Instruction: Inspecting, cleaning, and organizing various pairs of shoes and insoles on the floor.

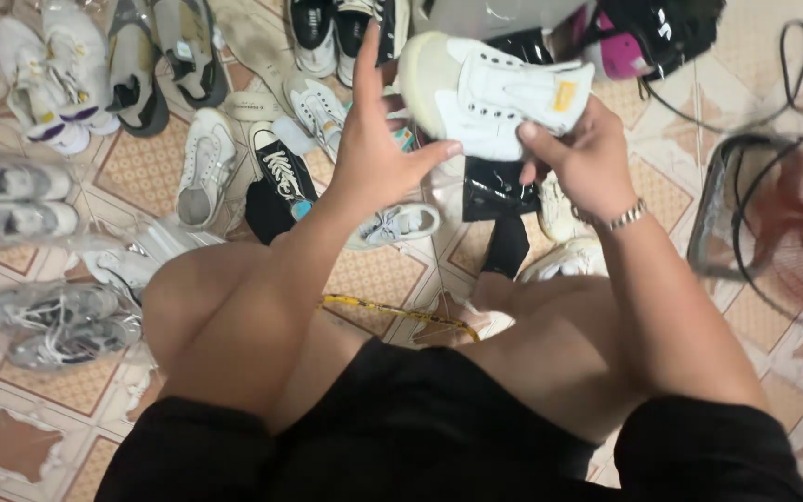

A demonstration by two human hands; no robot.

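Above the patterned tile floor (378,279), white canvas sneaker (490,93) with yellow tag, laceless eyelets, right hand (583,158) grip closed on it, left hand (374,153) open, thumb touching, black-and-white sneaker (281,172) lower left.

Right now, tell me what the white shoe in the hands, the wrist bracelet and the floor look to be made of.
White shoe: matte fabric, likely canvas, with small eyelet holes and a paler, smooth rubber-looking sole rim; right hand grips it, left hand touches it. Bracelet: shiny linked segments, probably metal. Floor: hard glazed-looking tiles, orange and cream pattern with grout lines, likely ceramic.
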